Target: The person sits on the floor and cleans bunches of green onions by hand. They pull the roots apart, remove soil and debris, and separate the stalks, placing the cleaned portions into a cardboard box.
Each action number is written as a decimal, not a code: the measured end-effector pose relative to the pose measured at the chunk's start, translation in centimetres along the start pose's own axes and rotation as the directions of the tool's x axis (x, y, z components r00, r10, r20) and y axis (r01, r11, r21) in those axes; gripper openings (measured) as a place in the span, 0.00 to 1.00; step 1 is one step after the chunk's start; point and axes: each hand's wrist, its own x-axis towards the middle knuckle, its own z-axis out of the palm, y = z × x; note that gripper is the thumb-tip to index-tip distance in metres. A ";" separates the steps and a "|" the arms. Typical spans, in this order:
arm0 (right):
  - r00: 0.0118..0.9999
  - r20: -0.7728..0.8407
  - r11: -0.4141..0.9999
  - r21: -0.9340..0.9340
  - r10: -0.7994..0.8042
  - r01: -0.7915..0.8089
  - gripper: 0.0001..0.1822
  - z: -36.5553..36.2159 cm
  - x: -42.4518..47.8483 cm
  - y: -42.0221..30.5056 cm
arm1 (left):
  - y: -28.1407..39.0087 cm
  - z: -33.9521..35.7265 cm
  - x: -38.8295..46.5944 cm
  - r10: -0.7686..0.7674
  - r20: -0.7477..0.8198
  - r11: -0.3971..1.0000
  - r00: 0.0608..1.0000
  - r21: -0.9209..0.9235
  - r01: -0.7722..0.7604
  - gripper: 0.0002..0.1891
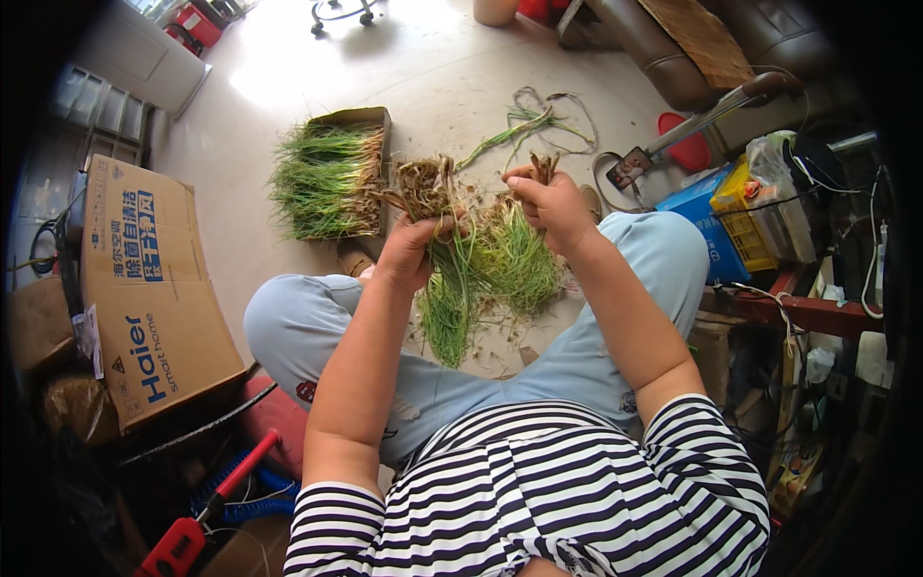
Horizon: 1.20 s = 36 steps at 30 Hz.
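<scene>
My left hand (412,251) grips a bunch of scallion-like plants (425,186) near its middle. The matted brown root ends point up and away from me, while the thin green leaves hang down between my knees. In my right hand (557,210), raised a little to the right, a small clump of dry brown stalk ends (544,166) is pinched, apart from the bunch. Below both hands, a loose pile of similar green plants (526,263) lies on the floor among dry scraps. Ahead on the left, a shallow box (387,133) holds plants in rows, leaves to the left.
A few loose green stalks (530,126) and a strap lie ahead on the floor. At the left stands a large Haier cardboard carton (155,288). To the right are a phone (629,168) on a stand, a blue box (696,216) and a yellow crate (746,216).
</scene>
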 end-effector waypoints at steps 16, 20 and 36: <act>0.975 0.137 0.972 0.183 -0.175 0.148 0.04 -0.5 -0.6 -2.2 | -1.8 -3.5 2.0 0.009 -0.527 0.995 0.850 0.090 0.045 0.14; 0.971 0.043 0.947 0.237 -0.235 0.218 0.03 -0.5 -0.9 -2.3 | -1.6 -3.2 2.1 0.301 -0.608 0.948 0.735 0.277 -0.159 0.14; 0.966 0.220 0.849 -0.476 -0.139 0.230 0.06 1.4 -1.3 1.5 | -0.1 1.2 -0.2 0.129 -0.155 0.991 0.979 0.042 -0.124 0.15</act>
